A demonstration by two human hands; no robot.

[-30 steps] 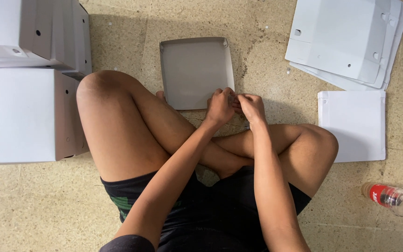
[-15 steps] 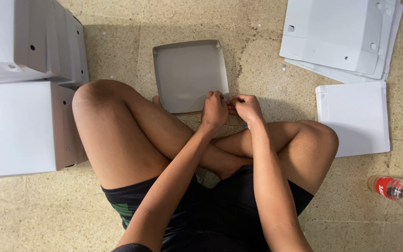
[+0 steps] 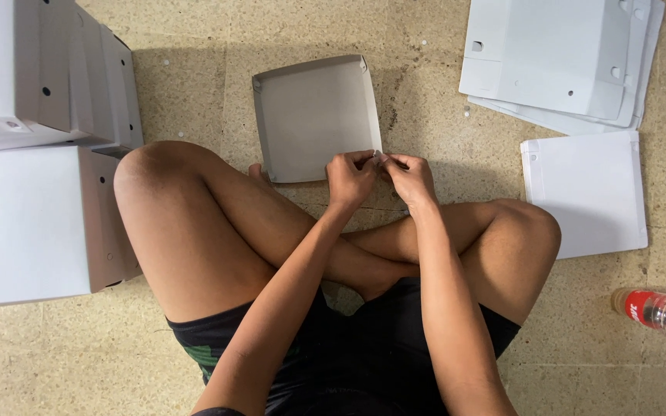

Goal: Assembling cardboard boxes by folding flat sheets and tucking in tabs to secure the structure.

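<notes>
A shallow grey cardboard tray point(image 3: 314, 115) with folded-up rims lies on the floor in front of my crossed legs. My left hand point(image 3: 351, 179) and my right hand point(image 3: 408, 177) meet at its near right corner. Both hands pinch that corner's flap between fingers and thumbs. The corner itself is hidden under my fingers.
Assembled white boxes point(image 3: 28, 219) are stacked at the left, close to my knee. Flat white cardboard sheets point(image 3: 556, 58) lie at the top right, and another single sheet point(image 3: 587, 189) lies beside my right knee. A plastic bottle point(image 3: 657, 310) with a red label lies at the lower right.
The view has shifted slightly. My hands stay together at the tray's near right corner, working the flap; the tray sits a little further left in view.
</notes>
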